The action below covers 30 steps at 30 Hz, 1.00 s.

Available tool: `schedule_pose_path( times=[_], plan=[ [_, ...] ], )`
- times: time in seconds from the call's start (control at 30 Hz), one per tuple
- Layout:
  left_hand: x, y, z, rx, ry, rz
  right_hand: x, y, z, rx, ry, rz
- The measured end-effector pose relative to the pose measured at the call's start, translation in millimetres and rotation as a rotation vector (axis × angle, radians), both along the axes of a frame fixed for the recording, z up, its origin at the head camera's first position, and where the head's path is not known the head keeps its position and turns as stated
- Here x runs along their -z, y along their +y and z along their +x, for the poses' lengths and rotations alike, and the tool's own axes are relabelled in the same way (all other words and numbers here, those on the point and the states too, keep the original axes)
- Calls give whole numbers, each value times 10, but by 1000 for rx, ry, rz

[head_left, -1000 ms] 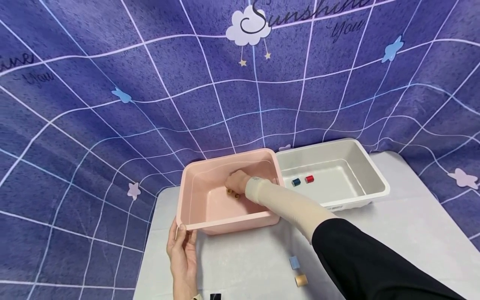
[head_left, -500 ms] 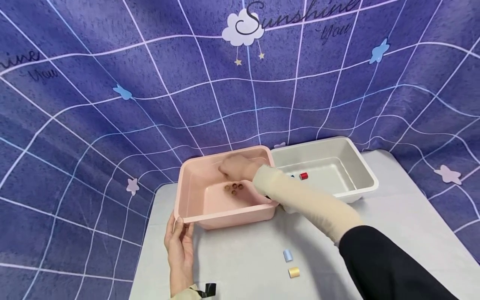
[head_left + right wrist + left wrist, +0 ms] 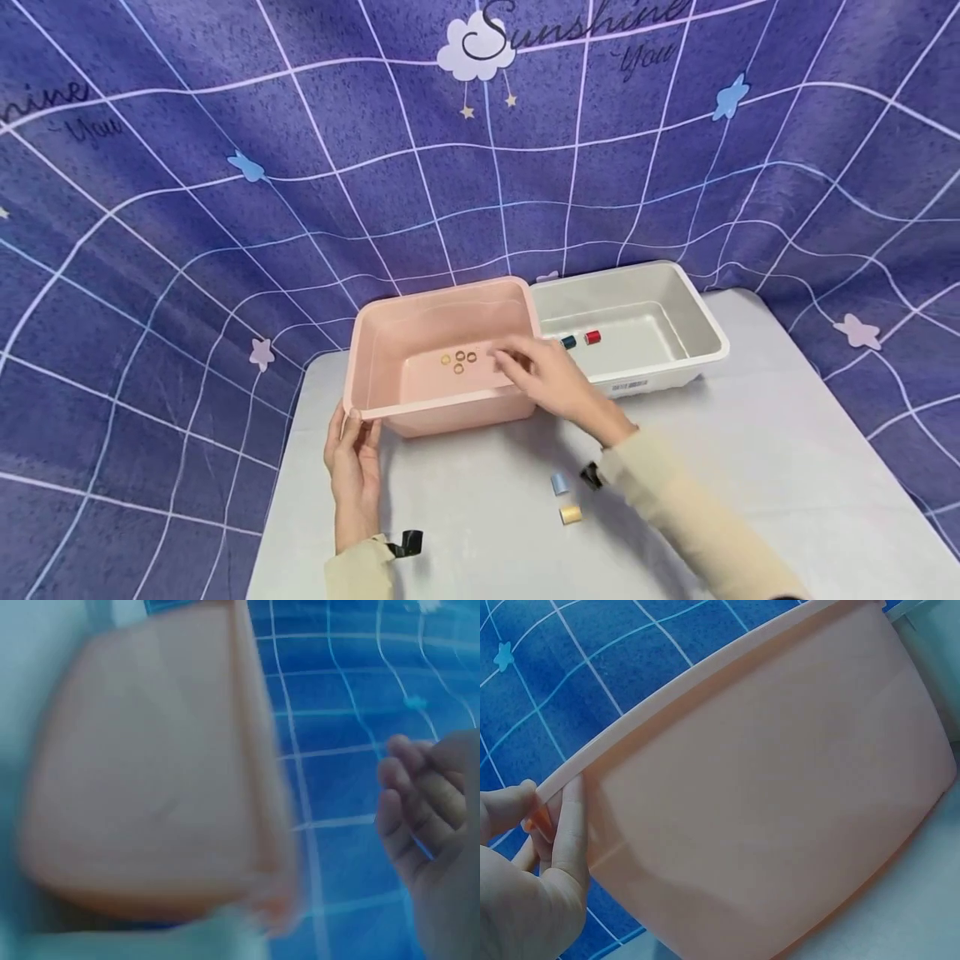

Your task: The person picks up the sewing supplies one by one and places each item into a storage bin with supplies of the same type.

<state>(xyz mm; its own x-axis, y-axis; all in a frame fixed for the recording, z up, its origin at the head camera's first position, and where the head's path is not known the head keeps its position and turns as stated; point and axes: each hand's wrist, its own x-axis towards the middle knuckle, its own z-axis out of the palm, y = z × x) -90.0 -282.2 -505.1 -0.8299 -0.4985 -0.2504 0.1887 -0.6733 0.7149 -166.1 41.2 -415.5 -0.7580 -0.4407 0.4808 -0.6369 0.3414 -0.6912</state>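
Observation:
My left hand (image 3: 354, 475) grips the near left corner of a pink plastic bin (image 3: 457, 421), thumb on the rim and fingers under it, as the left wrist view shows. Over the bin's right side is my right hand (image 3: 551, 379), its fingers loosely curled. Nothing shows in that hand (image 3: 427, 817) in the right wrist view, where the bin is blurred. Several small gold-brown rings (image 3: 459, 367) lie grouped on the bin's floor.
A light grey bin (image 3: 637, 373) stands right against the pink one, holding a dark blue thread spool (image 3: 567, 342) and a red one (image 3: 592, 337). On the white table, a light blue spool (image 3: 559, 484) and a yellow spool (image 3: 571, 514) lie near the right wrist. A purple curtain (image 3: 300, 150) hangs behind.
The right hand has drawn back from deep inside the pink bin toward its right near side, uncovering the small rings. The left hand keeps its grip on the corner.

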Motion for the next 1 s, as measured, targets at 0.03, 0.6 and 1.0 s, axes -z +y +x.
schedule_pose_path(
  times=[0.03, 0.6, 1.0],
  plan=[
    [-2, -4, -17, 2, 5, -8, 107, 85, 90, 23, -21, -49],
    [-47, -48, -119, -13, 29, 34, 1224, 972, 756, 259, -125, -287],
    [16, 15, -23, -10, 10, 18, 1420, 1029, 1017, 322, -252, -275]
  ],
)
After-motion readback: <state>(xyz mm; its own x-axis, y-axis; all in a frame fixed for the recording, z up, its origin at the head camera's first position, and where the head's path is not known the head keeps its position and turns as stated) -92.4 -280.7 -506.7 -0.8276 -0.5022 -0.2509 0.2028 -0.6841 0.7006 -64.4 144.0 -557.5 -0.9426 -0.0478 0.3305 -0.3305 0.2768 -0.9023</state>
